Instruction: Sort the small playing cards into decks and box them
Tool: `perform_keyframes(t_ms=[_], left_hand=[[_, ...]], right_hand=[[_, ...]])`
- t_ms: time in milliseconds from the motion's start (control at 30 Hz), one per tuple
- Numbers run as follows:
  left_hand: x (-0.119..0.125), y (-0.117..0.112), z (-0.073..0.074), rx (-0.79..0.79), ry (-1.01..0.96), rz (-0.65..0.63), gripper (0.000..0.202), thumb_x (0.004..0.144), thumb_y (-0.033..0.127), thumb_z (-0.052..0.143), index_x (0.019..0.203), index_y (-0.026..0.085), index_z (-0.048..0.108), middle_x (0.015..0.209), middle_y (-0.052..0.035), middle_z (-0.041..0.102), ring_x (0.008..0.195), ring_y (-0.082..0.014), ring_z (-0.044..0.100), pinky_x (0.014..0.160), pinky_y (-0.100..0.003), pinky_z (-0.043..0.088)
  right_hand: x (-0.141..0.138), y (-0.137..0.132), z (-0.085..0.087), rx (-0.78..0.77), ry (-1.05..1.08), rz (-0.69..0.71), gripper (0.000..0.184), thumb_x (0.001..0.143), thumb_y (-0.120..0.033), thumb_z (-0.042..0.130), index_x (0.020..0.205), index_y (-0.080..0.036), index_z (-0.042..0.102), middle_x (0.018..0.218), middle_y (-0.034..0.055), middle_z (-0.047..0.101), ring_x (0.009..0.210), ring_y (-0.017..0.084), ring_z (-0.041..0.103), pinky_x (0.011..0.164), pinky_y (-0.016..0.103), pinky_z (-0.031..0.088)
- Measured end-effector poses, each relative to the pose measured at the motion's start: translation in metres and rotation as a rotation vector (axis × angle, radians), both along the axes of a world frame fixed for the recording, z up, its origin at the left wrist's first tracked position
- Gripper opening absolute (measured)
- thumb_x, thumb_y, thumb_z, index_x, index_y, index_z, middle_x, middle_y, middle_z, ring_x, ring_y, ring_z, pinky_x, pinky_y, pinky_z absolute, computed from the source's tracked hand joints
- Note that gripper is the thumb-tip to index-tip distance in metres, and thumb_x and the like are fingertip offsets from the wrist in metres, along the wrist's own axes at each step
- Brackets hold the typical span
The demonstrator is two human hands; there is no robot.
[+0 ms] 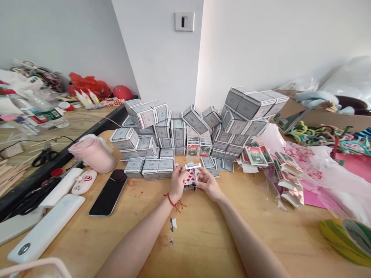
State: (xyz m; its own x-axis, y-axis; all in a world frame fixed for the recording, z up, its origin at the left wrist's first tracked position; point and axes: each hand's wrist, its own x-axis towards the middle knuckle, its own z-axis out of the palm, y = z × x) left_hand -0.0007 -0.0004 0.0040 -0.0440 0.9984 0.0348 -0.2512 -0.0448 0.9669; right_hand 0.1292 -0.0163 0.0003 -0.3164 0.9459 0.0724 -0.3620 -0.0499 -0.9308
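From the head camera, the landmark is the card wall [178, 131], built of gray-backed blocks on the wooden table [199, 239]. Your left hand [177, 184] and right hand [208, 183] are near each other, just in front of its middle. Between them you have the playing cards [189, 178], with red diamonds facing you and a strip of patterned back along the top edge. Your left hand is pinched on the left side of the cards, and your right hand grips the right side between thumb and fingers. A red bracelet [170, 199] circles your left wrist.

Flat cards [211, 166] lie at the foot of the card wall, just beyond your right hand. Paper scraps [173, 224] sit farther out in front of it, between your forearms. A dark phone [108, 193] lies in front of the card wall's left end, with a rolled pink cloth [92, 154] left of that end. To the right of the card wall are green-and-red card boxes [256, 155], a crumpled plastic bag [333, 181] and, nearer you, a yellow-green tape roll [344, 237].
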Motion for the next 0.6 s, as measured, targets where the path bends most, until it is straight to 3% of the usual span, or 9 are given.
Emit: perform_keyframes(t_ms=[200,300,433,600], left_hand=[[-0.004,0.002,-0.005,0.080,0.104,0.082,0.011,0.066,0.022,0.038,0.061,0.018,0.047,0.063,0.0012,0.049,0.059,-0.0110,0.046,0.053,-0.021,0.037],[-0.002,0.003,-0.004,0.029,0.029,0.038,0.011,0.063,0.019,0.040,0.063,0.017,0.051,0.060,0.0025,0.049,0.054,-0.0097,0.044,0.049,-0.020,0.036],[0.001,0.001,0.001,-0.025,-0.055,0.023,0.014,0.062,0.020,0.042,0.068,0.017,0.055,0.061,0.0025,0.053,0.051,-0.0091,0.046,0.046,-0.019,0.036],[0.001,-0.003,0.007,-0.028,0.011,-0.022,0.020,0.066,0.024,0.041,0.073,0.017,0.058,0.062,0.0003,0.058,0.051,-0.0110,0.050,0.045,-0.021,0.037]], right_hand=[[-0.003,-0.001,0.003,-0.081,0.042,0.008,0.055,0.057,-0.029,0.074,0.104,-0.025,0.046,0.066,-0.0034,0.055,0.052,0.011,0.049,0.048,0.023,0.043],[-0.003,-0.001,0.005,-0.119,0.081,0.045,0.058,0.058,-0.031,0.073,0.107,-0.027,0.044,0.070,-0.0023,0.057,0.054,0.011,0.051,0.049,0.023,0.044],[-0.003,-0.001,0.006,-0.175,0.148,0.062,0.044,0.069,-0.037,0.062,0.108,-0.028,0.045,0.068,-0.0028,0.057,0.051,0.011,0.052,0.049,0.025,0.045],[-0.006,0.002,-0.002,-0.255,0.118,-0.001,0.021,0.072,-0.039,0.057,0.080,-0.020,0.053,0.053,-0.0034,0.053,0.039,0.010,0.046,0.039,0.023,0.040]])
